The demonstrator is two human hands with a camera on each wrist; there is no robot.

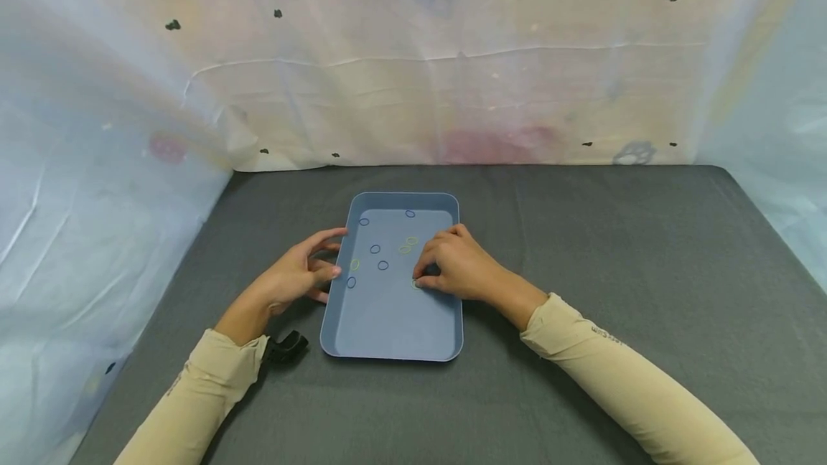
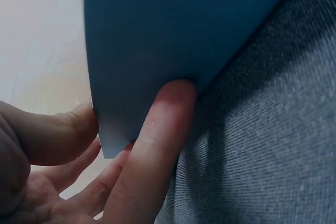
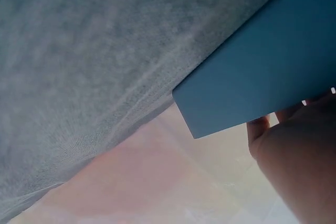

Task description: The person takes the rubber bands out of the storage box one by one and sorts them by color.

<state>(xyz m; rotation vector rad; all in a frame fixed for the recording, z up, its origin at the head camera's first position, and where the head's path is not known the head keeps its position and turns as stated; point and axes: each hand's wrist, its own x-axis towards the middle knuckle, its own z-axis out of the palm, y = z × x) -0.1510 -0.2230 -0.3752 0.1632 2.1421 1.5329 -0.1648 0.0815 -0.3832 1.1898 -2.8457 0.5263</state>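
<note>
Two bare hands at work. Right hand (image 1: 455,264): wrist bent, thumb and fingertips pinching a thin yellow ring (image 1: 415,283) low over the tray floor, right of centre. Left hand (image 1: 300,271): fingers spread wide, tips against the tray's left wall. Tray (image 1: 394,321): smooth, matte blue, rounded rectangle, raised rim. Other slender loops, yellow and dark blue, scattered inside. Beneath, counter (image 1: 620,285) in grey ribbed cloth; behind, pale creased sheet (image 1: 413,92).
</note>
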